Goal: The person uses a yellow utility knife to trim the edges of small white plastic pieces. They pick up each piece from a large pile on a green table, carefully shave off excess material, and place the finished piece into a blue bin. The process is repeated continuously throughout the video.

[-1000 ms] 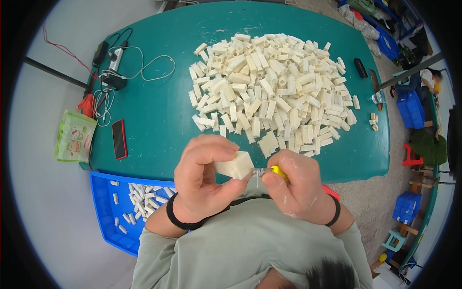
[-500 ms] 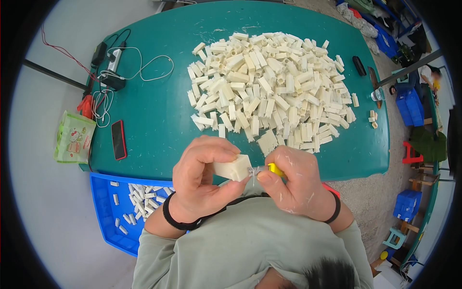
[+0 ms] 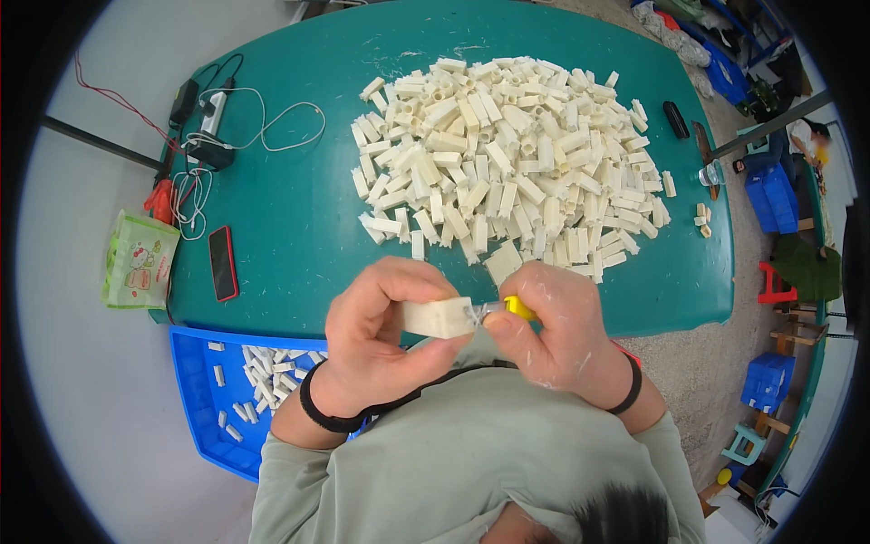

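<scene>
Left hand [image 3: 376, 349] grips a white block [image 3: 439, 317] just off the counter's [image 3: 299, 227] near edge; right hand [image 3: 562, 335] is closed on a yellow-handled blade [image 3: 507, 308] at its end. Fingers sit close, so one slip could nick them. The pile [image 3: 507, 154] looks sprawly too.

Pale grey-green long-sleeved top, sleeves pushed up, black band on each wrist — bare hands [image 3: 381, 340], dark hair.
</scene>
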`<control>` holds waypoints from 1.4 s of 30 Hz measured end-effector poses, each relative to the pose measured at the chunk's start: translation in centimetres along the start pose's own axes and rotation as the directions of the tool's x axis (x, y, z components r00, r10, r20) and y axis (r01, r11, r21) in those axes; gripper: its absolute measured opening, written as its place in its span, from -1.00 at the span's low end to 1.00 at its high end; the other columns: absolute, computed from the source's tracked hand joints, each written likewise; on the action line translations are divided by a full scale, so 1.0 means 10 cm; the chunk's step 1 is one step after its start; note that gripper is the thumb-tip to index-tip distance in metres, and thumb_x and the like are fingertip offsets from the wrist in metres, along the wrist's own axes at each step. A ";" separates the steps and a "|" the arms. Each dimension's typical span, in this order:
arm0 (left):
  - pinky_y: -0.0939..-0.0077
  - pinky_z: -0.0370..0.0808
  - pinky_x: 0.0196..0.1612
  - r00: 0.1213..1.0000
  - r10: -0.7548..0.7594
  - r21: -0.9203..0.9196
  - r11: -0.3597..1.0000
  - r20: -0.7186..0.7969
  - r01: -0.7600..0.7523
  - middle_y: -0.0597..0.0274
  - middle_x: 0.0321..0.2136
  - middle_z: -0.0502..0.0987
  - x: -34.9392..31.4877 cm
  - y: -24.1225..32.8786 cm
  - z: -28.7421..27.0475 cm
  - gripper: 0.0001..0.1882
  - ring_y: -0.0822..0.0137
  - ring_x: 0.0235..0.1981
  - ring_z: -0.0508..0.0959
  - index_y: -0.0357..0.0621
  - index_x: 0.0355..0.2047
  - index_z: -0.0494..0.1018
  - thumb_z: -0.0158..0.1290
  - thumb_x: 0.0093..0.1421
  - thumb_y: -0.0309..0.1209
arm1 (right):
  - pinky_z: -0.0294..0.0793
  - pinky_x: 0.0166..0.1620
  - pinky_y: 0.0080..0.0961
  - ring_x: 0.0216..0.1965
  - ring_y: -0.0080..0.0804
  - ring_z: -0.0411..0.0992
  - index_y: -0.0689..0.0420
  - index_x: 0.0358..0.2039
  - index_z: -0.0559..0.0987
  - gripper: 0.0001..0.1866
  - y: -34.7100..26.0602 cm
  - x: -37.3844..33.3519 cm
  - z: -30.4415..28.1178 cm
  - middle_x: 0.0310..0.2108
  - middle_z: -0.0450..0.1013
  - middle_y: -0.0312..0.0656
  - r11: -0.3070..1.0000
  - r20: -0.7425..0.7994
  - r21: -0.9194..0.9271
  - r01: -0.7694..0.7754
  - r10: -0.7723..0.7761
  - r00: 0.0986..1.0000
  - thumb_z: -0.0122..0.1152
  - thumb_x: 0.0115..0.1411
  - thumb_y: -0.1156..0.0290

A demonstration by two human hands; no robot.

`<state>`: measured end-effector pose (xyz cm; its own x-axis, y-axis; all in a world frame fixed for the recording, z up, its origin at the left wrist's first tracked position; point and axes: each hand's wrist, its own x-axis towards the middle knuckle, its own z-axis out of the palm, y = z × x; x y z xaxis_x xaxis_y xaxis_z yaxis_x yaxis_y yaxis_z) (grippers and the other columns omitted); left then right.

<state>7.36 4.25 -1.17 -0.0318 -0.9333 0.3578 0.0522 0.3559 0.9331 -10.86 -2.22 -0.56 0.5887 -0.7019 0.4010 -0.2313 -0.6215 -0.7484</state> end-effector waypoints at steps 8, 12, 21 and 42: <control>0.50 0.39 -0.24 1.000 0.011 0.029 1.000 0.014 -0.012 0.07 -0.29 0.48 0.03 0.01 -0.02 -0.64 0.28 -0.29 0.47 -0.30 -0.24 0.40 0.22 -0.08 -0.54 | 0.21 -0.61 -0.46 -0.71 -0.26 0.20 0.23 -0.55 0.40 -0.69 0.02 0.04 -0.09 -0.71 0.24 -0.13 0.950 0.032 0.122 -0.288 0.287 0.958 0.09 0.18 0.24; 0.53 0.36 -0.23 1.000 0.001 0.136 0.991 -0.001 -0.001 0.12 -0.29 0.42 0.10 0.01 -0.06 -0.58 0.32 -0.26 0.41 -0.26 -0.18 0.37 0.23 -0.08 -0.53 | 0.21 -0.61 -0.47 -0.69 -0.26 0.21 0.25 -0.55 0.41 -0.68 -0.04 0.02 -0.09 -0.67 0.26 -0.11 0.954 0.085 0.150 -0.260 0.249 0.965 0.09 0.17 0.24; 0.54 0.36 -0.25 0.998 0.058 0.085 0.995 0.030 -0.060 0.17 -0.31 0.40 0.12 -0.04 -0.14 -0.53 0.33 -0.30 0.43 -0.24 -0.12 0.30 0.21 -0.05 -0.55 | 0.20 -0.62 -0.48 -0.70 -0.27 0.24 0.23 -0.56 0.41 -0.71 -0.04 0.04 -0.08 -0.67 0.27 -0.14 0.979 0.117 0.142 -0.147 0.131 0.984 0.17 0.11 0.28; 0.52 0.35 -0.20 0.991 -0.057 -0.222 0.972 0.123 0.084 0.14 -0.31 0.41 0.10 -0.08 -0.13 -0.68 0.38 -0.30 0.41 -0.24 -0.22 0.24 0.11 0.04 -0.61 | 0.21 -0.65 -0.46 -0.71 -0.25 0.27 0.18 -0.57 0.39 -0.71 0.06 0.12 -0.05 -0.70 0.28 -0.17 0.997 0.028 -0.073 0.009 -0.007 1.000 0.24 0.05 0.27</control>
<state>8.53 2.96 -1.55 -0.1568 -0.9392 0.3055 0.2694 0.2569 0.9281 -10.62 -3.58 -0.26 0.6119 -0.6874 0.3912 -0.2816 -0.6515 -0.7044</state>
